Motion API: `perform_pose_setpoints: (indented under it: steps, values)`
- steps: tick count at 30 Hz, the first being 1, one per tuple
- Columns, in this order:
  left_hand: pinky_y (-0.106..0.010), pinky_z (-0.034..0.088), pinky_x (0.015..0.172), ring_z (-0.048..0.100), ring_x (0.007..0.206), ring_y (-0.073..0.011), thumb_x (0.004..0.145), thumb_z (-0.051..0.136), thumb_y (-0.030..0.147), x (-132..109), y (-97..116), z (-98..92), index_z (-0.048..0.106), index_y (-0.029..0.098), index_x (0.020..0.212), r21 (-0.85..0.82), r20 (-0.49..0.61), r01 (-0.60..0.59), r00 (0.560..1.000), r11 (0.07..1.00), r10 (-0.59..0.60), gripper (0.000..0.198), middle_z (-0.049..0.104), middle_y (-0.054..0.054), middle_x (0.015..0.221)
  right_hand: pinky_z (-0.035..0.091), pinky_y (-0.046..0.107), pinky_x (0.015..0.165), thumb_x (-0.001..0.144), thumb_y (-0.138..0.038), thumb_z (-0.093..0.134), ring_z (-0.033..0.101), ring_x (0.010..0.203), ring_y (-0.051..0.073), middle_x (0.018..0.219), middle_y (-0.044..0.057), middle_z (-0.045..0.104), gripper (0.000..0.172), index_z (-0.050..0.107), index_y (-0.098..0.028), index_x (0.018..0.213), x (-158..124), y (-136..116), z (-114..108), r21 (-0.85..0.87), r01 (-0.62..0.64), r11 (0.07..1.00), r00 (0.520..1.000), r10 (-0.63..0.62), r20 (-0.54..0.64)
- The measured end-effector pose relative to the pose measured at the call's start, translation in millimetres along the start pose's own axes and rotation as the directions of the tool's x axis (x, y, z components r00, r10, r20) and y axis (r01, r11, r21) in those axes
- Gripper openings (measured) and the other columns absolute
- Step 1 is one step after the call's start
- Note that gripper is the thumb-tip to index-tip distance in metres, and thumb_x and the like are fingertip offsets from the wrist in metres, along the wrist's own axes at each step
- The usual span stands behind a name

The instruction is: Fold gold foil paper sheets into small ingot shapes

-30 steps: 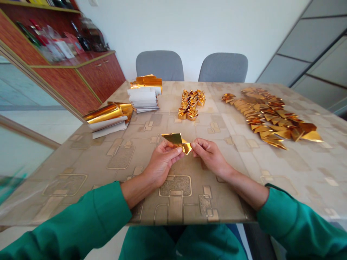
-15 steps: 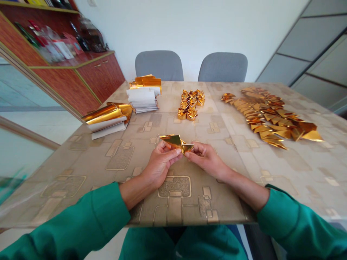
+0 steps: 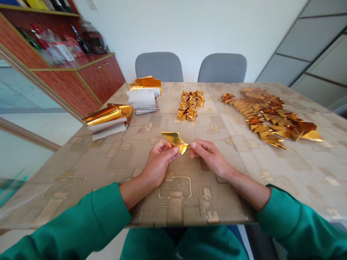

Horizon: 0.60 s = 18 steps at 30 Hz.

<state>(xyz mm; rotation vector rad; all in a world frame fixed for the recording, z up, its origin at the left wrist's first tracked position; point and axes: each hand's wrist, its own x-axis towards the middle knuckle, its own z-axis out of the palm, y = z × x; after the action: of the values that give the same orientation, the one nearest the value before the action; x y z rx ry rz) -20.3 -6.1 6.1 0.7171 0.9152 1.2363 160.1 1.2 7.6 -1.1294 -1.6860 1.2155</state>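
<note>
A partly folded piece of gold foil paper (image 3: 172,137) is held above the table between both hands. My left hand (image 3: 160,159) pinches its left side with thumb and fingers, and a pointed flap stands up over them. At the paper's right tip, my right hand (image 3: 208,156) has thumb and forefinger closed on the edge. Past the hands, at the middle of the table, stand rows of finished gold folded shapes (image 3: 189,104). To the right lies a long heap of flatter, pointed gold foil pieces (image 3: 267,115).
A patterned cloth covers the table (image 3: 119,202). At its left lie a bent stack of gold-and-white sheets (image 3: 107,119) and another stack (image 3: 142,99) behind it. Two grey chairs (image 3: 159,66) stand at the far edge. A wooden cabinet (image 3: 92,77) is at the left.
The right hand's fingers have shifted slightly right to the paper's tip. The right part of the foil has turned, showing a bright folded face between the hands. The left hand keeps its pinch.
</note>
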Motion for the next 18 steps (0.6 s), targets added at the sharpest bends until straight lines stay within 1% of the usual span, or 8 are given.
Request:
perform_pose_setpoints:
  steps: [2,4,8,13,16,18]
  values:
    - [-0.022,0.051,0.071,0.062,0.069,-0.0086,0.061,0.082,0.017,0.6,-0.3,0.0,0.053,0.017,0.073,0.006,-0.010,-0.008,1.000,1.000,0.008,0.031,0.064,0.005,0.073,0.034,0.026,0.058,0.091,-0.058,0.050,0.043,0.062,0.013,0.066,-0.001,0.050,0.043,0.056,-0.020,0.071,0.7,-0.6,-1.4,-0.001,-0.005,1.000,1.000,0.005,-0.022]
    - [-0.022,0.050,0.070,0.061,0.068,-0.0087,0.062,0.081,0.017,0.8,-1.1,-0.1,0.054,0.017,0.074,0.023,-0.009,-0.026,1.000,0.999,0.026,0.029,0.064,0.004,0.074,0.033,0.026,0.057,0.088,-0.057,0.054,0.042,0.061,0.013,0.065,-0.002,0.049,0.040,0.056,-0.020,0.074,1.2,-1.1,-1.5,0.022,-0.022,1.000,0.999,0.022,-0.028]
    - [-0.023,0.047,0.068,0.059,0.068,-0.0092,0.065,0.079,0.019,1.4,-4.1,-0.9,0.056,0.017,0.074,0.085,0.032,-0.096,0.995,0.992,0.093,0.025,0.063,0.004,0.075,0.031,0.025,0.054,0.082,-0.053,0.062,0.039,0.057,0.011,0.064,-0.004,0.048,0.035,0.057,-0.020,0.075,1.6,-0.7,1.5,0.071,-0.050,0.996,0.999,0.050,-0.001]
    - [-0.021,0.043,0.071,0.056,0.071,-0.0086,0.068,0.078,0.016,3.8,-7.5,-3.5,0.055,0.016,0.072,0.152,0.088,-0.193,0.980,0.969,0.181,0.024,0.063,0.003,0.074,0.030,0.025,0.053,0.081,-0.048,0.065,0.037,0.055,0.010,0.063,-0.005,0.046,0.031,0.053,-0.020,0.072,1.0,0.3,2.8,0.113,-0.017,0.993,1.000,0.018,-0.008]
    - [-0.021,0.043,0.073,0.056,0.073,-0.0088,0.069,0.077,0.016,4.0,-6.3,-3.4,0.056,0.016,0.076,0.139,0.116,-0.220,0.972,0.966,0.204,0.022,0.064,0.003,0.078,0.029,0.025,0.053,0.081,-0.048,0.066,0.036,0.055,0.010,0.062,-0.005,0.045,0.033,0.053,-0.020,0.071,1.0,0.3,1.3,0.136,0.016,0.991,1.000,-0.013,-0.024]
    - [-0.022,0.043,0.073,0.056,0.074,-0.0096,0.069,0.078,0.016,3.3,-4.3,-2.6,0.057,0.017,0.077,0.130,0.123,-0.229,0.969,0.965,0.213,0.023,0.064,0.002,0.078,0.030,0.025,0.054,0.081,-0.050,0.067,0.038,0.056,0.010,0.062,-0.005,0.047,0.034,0.054,-0.020,0.071,1.9,0.8,0.1,0.167,0.010,0.986,1.000,-0.010,-0.003]
